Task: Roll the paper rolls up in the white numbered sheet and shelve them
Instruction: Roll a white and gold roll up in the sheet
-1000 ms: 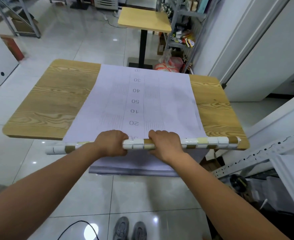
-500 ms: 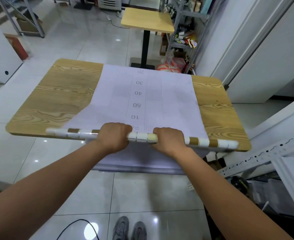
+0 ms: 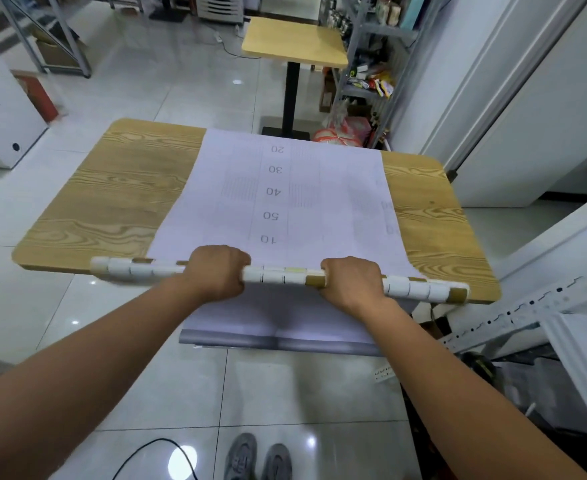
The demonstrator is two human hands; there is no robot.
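Note:
A long paper roll (image 3: 278, 276) with white and gold tile pattern lies crosswise at the near edge of the wooden table (image 3: 119, 188), over the white numbered sheet (image 3: 285, 195). My left hand (image 3: 216, 271) grips the roll left of its middle. My right hand (image 3: 351, 282) grips it right of the middle. Both sets of fingers curl over the roll. The sheet shows numbers 20, 30, 40, 50, 10 and its near end hangs off the table edge below the roll. Both ends of the roll stick out past the sheet.
A small yellow table (image 3: 295, 41) on a black post stands behind. A metal shelf (image 3: 368, 64) with goods is at back right. A white perforated rack (image 3: 527, 306) runs along the right. My shoes (image 3: 257, 459) and a black cable (image 3: 146, 452) are on the tiled floor.
Both hands have pushed the roll forward over the sheet; the 20 near the hands is now covered and only 10 shows beyond them. My hands have spread further apart.

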